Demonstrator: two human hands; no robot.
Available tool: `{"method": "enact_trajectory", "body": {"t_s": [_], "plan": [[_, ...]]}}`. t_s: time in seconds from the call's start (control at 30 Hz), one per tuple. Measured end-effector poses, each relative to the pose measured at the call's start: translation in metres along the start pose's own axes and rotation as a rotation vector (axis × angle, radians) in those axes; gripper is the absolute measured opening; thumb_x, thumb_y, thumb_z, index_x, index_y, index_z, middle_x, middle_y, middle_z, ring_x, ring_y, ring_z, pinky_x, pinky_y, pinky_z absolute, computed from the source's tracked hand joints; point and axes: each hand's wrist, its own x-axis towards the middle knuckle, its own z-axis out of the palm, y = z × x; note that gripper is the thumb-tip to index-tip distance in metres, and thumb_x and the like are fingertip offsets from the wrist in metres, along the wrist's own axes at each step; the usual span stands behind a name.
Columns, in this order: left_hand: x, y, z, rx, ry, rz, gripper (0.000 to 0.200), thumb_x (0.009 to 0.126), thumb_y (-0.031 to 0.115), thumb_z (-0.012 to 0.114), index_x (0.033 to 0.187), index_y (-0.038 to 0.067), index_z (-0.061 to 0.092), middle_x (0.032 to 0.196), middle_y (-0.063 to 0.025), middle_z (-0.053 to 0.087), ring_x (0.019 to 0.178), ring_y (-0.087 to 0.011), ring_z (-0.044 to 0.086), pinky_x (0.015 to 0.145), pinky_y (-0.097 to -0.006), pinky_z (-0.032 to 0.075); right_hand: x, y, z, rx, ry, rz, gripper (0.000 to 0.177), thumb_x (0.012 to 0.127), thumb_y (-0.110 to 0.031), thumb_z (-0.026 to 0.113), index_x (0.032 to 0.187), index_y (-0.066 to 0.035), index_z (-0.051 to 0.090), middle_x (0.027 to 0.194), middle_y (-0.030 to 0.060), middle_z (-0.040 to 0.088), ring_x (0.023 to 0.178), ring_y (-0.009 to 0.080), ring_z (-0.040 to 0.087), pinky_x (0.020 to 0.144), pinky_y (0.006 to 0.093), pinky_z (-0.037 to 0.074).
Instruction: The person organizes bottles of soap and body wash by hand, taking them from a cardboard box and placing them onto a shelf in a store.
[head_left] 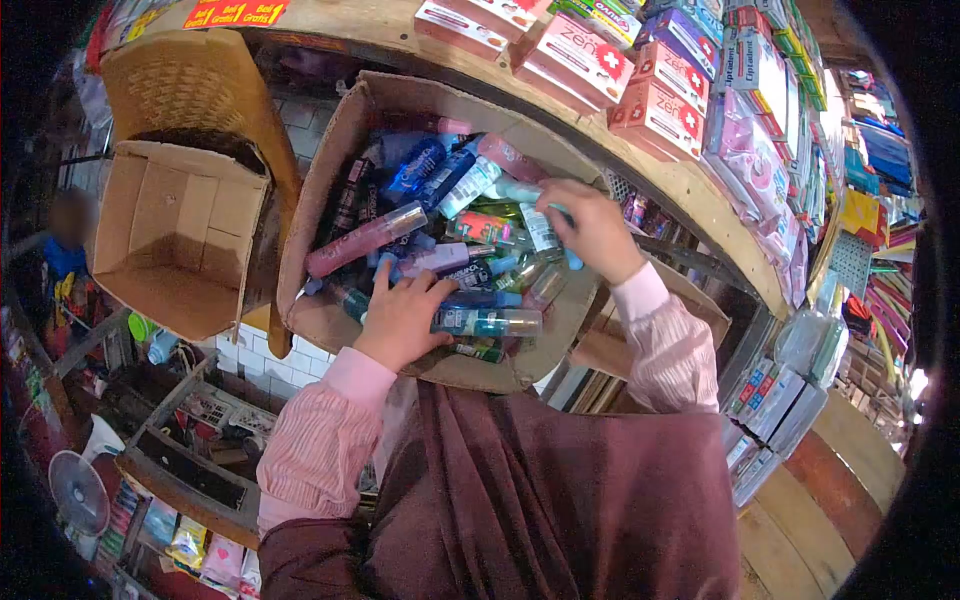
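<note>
A cardboard box (300, 240) in front of me holds a jumble of bottles, among them a pink bottle with a clear cap (365, 240), blue bottles (415, 170) and a teal bottle (485, 322). My left hand (405, 315) rests on the pile at the near side, fingers spread, touching a purple bottle (435, 260) and the teal one. At the box's right side my right hand (590, 228) has its fingers curled around the end of a pale green bottle (513, 190). A bottle with a white label (538, 228) lies just below those fingers.
An open cardboard box (175, 235) rests on a wooden chair (190, 85) at left. Boxes of Zen soap (575, 60) and toothpaste (755, 75) line the wooden shelf (690, 175) beyond. Stacked packs (770, 410) stand at right, a fan (78, 490) at lower left.
</note>
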Motion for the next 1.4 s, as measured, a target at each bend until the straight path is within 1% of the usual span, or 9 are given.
{"method": "enact_trajectory", "body": {"t_s": [0.1, 0.23, 0.37, 0.57, 0.67, 0.83, 1.03, 1.3, 1.4], "plan": [[-0.008, 0.004, 0.006, 0.004, 0.032, -0.003, 0.075, 0.073, 0.037, 0.075, 0.137, 0.019, 0.042, 0.124, -0.0126, 0.051, 0.109, -0.0315, 0.058, 0.108, -0.0538, 0.026, -0.005, -0.01, -0.021, 0.247, 0.17, 0.07, 0.017, 0.082, -0.001, 0.063, 0.096, -0.008, 0.065, 0.113, 0.0112, 0.065, 0.098, 0.0281, 0.064, 0.087, 0.0329, 0.049], [-0.02, 0.019, 0.017, -0.113, 0.069, -0.089, 0.076, 0.078, 0.032, 0.072, 0.143, 0.017, 0.034, 0.128, -0.0163, 0.047, 0.104, -0.0353, 0.059, 0.1, -0.0493, 0.04, -0.007, -0.017, -0.041, 0.856, 0.313, 0.352, 0.012, 0.089, -0.002, 0.061, 0.1, -0.004, 0.066, 0.119, 0.0079, 0.063, 0.1, 0.0125, 0.058, 0.079, 0.0269, 0.051], [-0.028, 0.023, 0.023, -0.037, 0.142, -0.022, 0.073, 0.08, 0.031, 0.069, 0.143, 0.015, 0.035, 0.132, -0.0182, 0.045, 0.104, -0.0364, 0.057, 0.096, -0.0474, 0.044, 0.014, -0.017, -0.005, 0.818, 0.123, 0.142, 0.014, 0.089, -0.006, 0.064, 0.102, -0.008, 0.067, 0.119, 0.0044, 0.063, 0.1, 0.0127, 0.059, 0.079, 0.0262, 0.051], [-0.031, 0.027, 0.027, -0.041, 0.181, 0.001, 0.066, 0.086, 0.037, 0.063, 0.142, 0.015, 0.038, 0.132, -0.0184, 0.046, 0.108, -0.0341, 0.056, 0.099, -0.0447, 0.04, 0.086, -0.032, 0.037, 1.186, -0.218, 0.307, 0.036, 0.096, -0.019, 0.054, 0.129, -0.005, 0.055, 0.13, 0.0062, 0.056, 0.11, 0.0172, 0.059, 0.092, 0.0308, 0.049], [-0.032, 0.027, 0.027, -0.051, 0.179, -0.013, 0.065, 0.087, 0.038, 0.061, 0.143, 0.016, 0.037, 0.132, -0.0175, 0.047, 0.109, -0.0338, 0.056, 0.098, -0.0448, 0.041, 0.101, -0.026, 0.032, 1.488, -0.164, 0.302, 0.034, 0.095, -0.02, 0.055, 0.126, -0.006, 0.059, 0.12, 0.0078, 0.063, 0.1, 0.0182, 0.063, 0.089, 0.0308, 0.05], [-0.034, 0.027, 0.025, -0.079, 0.156, -0.022, 0.063, 0.086, 0.037, 0.062, 0.142, 0.017, 0.039, 0.132, -0.0156, 0.048, 0.107, -0.0338, 0.058, 0.098, -0.0446, 0.041, 0.054, 0.042, 0.066, 0.864, -0.313, 0.277, 0.026, 0.088, -0.016, 0.062, 0.111, -0.005, 0.067, 0.107, 0.0128, 0.069, 0.092, 0.0197, 0.067, 0.086, 0.0345, 0.052], [-0.035, 0.025, 0.024, -0.086, 0.182, -0.008, 0.062, 0.086, 0.037, 0.062, 0.141, 0.02, 0.041, 0.133, -0.0135, 0.049, 0.106, -0.035, 0.058, 0.097, -0.0443, 0.042, 0.027, 0.022, 0.109, -0.117, -0.282, 0.109, 0.025, 0.083, -0.012, 0.057, 0.105, -0.004, 0.067, 0.118, 0.0186, 0.062, 0.102, 0.0382, 0.063, 0.091, 0.0489, 0.048], [-0.037, 0.027, 0.026, -0.085, 0.19, 0.028, 0.06, 0.085, 0.037, 0.063, 0.139, 0.02, 0.045, 0.135, -0.0119, 0.049, 0.106, -0.0329, 0.059, 0.095, -0.0434, 0.044, 0.061, 0.002, 0.117, -0.253, -0.737, 0.282, 0.046, 0.09, -0.035, 0.047, 0.114, 0.003, 0.059, 0.121, 0.0243, 0.058, 0.115, 0.039, 0.054, 0.099, 0.0485, 0.041], [-0.04, 0.028, 0.027, -0.076, 0.207, 0.047, 0.059, 0.085, 0.036, 0.064, 0.138, 0.021, 0.046, 0.136, -0.0109, 0.048, 0.106, -0.0318, 0.059, 0.095, -0.0429, 0.044, 0.045, -0.004, 0.124, -0.353, -0.598, 0.25, 0.065, 0.087, -0.046, 0.046, 0.129, 0.003, 0.05, 0.136, 0.0228, 0.049, 0.127, 0.0363, 0.046, 0.106, 0.0492, 0.032]]}}
